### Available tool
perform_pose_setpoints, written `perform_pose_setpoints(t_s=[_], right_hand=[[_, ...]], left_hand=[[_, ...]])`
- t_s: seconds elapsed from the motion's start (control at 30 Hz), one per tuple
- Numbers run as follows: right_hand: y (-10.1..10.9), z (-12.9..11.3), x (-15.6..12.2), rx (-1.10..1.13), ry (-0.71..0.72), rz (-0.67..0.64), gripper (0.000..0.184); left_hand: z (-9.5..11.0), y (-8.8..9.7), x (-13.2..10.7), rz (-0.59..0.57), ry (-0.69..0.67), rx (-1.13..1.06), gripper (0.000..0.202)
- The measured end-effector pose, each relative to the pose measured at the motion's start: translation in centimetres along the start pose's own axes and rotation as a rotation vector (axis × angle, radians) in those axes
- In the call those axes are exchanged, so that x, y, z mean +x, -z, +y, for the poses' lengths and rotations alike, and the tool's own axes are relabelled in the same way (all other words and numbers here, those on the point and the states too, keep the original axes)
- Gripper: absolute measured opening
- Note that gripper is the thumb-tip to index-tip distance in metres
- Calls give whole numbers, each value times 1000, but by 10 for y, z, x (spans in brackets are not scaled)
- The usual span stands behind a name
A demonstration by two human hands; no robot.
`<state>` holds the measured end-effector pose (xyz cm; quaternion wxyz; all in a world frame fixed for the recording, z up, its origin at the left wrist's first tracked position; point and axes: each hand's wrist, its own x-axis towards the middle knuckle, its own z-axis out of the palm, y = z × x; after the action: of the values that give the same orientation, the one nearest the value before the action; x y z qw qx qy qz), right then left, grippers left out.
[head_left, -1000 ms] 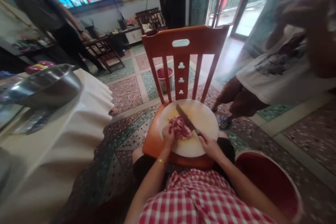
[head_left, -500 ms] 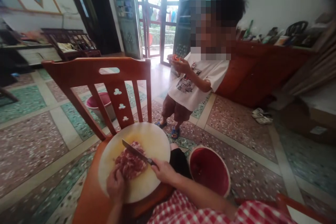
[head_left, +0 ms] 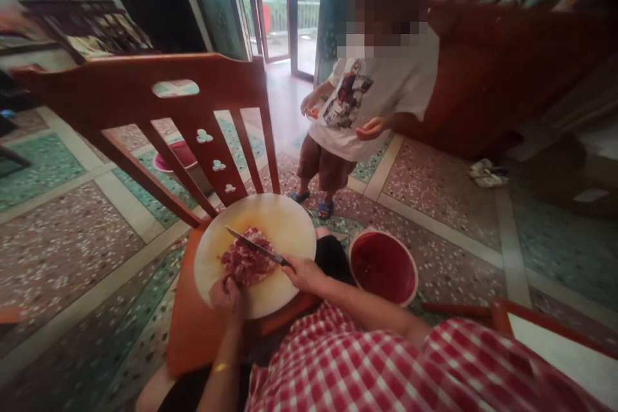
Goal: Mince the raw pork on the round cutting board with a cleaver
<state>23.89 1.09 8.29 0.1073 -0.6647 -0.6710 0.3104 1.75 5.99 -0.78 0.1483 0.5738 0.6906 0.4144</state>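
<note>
A round white cutting board (head_left: 290, 225) rests on the seat of a wooden chair. On it lies a pile of chopped raw meat (head_left: 247, 264). My right hand (head_left: 305, 273) is closed around the dark handle of a kitchen knife (head_left: 255, 246); its blade points up and left across the top of the pile. At the lower left edge of the meat, the fingers of my left hand (head_left: 228, 296) are curled in, pressed against the pile. Exactly what its fingertips pinch is partly hidden.
The wooden chair (head_left: 120, 87) has its tall back on the board's far side. A red-lined bucket (head_left: 383, 267) stands right of my knee, another pink-rimmed bucket (head_left: 178, 156) behind the chair. Facing me stands a person in a white T-shirt (head_left: 360, 100). Shoes (head_left: 487, 174) lie on the floor.
My view has tipped downward. My left hand has drawn its fingers in at the meat's edge. The person opposite has lowered and parted their hands, a small orange object still in one.
</note>
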Motion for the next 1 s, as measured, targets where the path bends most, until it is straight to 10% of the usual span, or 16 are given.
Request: perform_pose_setpoints(t_s=[1.0], right_hand=[[4, 10, 0, 133, 89, -36, 43]], left_hand=[[7, -1, 6, -100, -8, 221, 41]])
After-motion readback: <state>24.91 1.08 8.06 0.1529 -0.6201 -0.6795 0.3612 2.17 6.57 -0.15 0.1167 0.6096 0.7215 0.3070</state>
